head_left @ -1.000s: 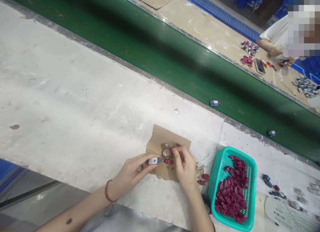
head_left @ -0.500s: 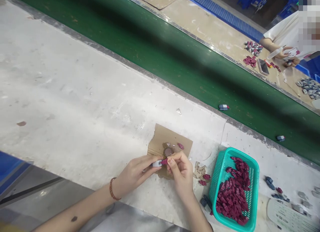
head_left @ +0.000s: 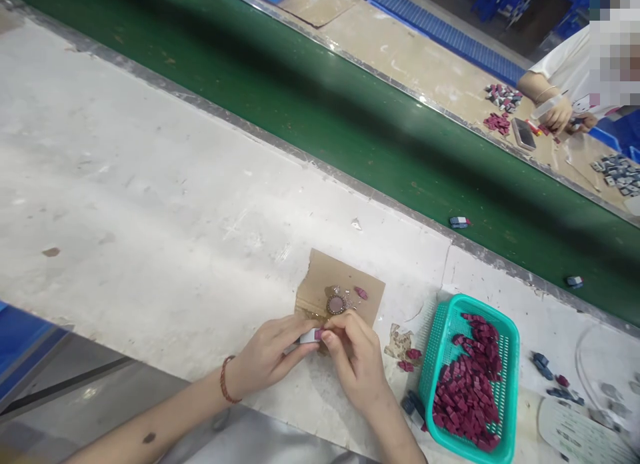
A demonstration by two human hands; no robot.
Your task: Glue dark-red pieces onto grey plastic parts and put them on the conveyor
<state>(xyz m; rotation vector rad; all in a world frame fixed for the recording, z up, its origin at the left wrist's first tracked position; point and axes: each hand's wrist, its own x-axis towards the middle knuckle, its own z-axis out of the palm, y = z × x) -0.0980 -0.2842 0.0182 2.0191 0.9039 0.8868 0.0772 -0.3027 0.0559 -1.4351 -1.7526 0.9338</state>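
Note:
My left hand (head_left: 267,354) is closed around a small white-and-grey plastic block (head_left: 308,336), fingers above and thumb below. My right hand (head_left: 355,357) pinches a small maroon plastic piece (head_left: 319,334) against the right end of that block; the fingers partly cover where the two meet. Just beyond my hands lies a torn sheet of brown cardboard (head_left: 325,271). On it are a round, dark-rimmed cap-like dish (head_left: 337,305), with shiny wet-looking specks around it, and one loose maroon piece (head_left: 361,293).
A green basket (head_left: 427,357) full of maroon pieces stands right of my right hand. Two assembled blocks, one nearer (head_left: 459,222), lie on the green conveyor belt (head_left: 310,111). Across it, a co-worker's hands (head_left: 557,114) work beside piles of parts. Grey-blue pieces (head_left: 541,365) lie right of the basket.
My right hand has brought a maroon piece from the cardboard to the block in my left hand, and it now sits against the block's end. The blocks on the belt have moved right.

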